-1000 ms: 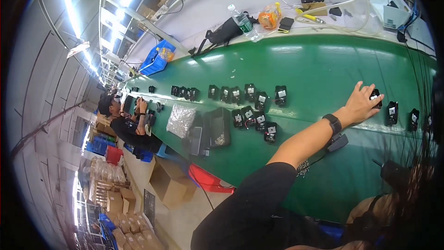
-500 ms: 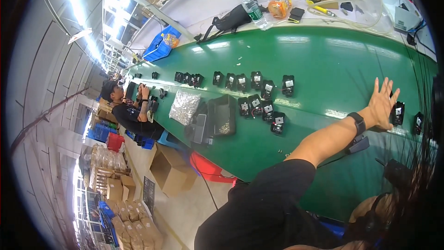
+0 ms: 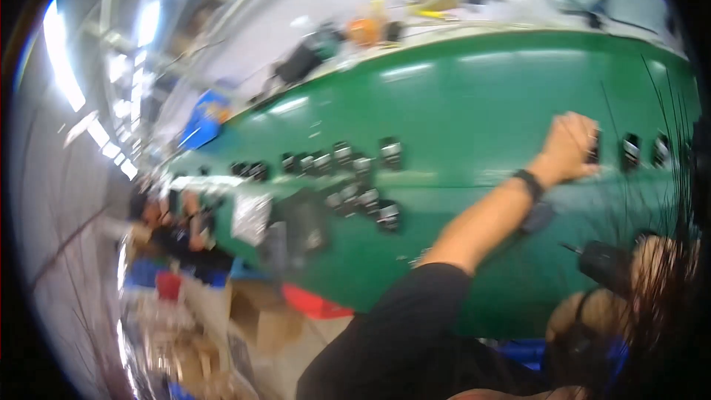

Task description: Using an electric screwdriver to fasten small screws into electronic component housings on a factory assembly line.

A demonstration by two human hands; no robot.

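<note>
My left hand (image 3: 567, 147), with a dark band at the wrist, reaches across the green table (image 3: 474, 244). Its fingers are curled against a small black housing (image 3: 595, 148), partly hidden by the hand. Two similar units, a black housing (image 3: 630, 151) and another black housing (image 3: 661, 150), stand just to its right. At the lower right, my right hand (image 3: 649, 258) is closed around a black power screwdriver (image 3: 603, 263), its bit pointing left; hair covers part of this hand. Motion blur softens everything.
Several black housings (image 3: 389, 152) stand left of centre. Beyond them are a dark bin (image 3: 304, 226) and a clear bag of small pieces (image 3: 252, 216). A dark block (image 3: 538, 218) lies below my left wrist. A co-worker (image 3: 185, 241) sits at the far left.
My left hand has gone from spread fingers to curled fingers around a black housing. The view has swung, so the table's contents appear further left. My right hand and the power screwdriver show more fully.
</note>
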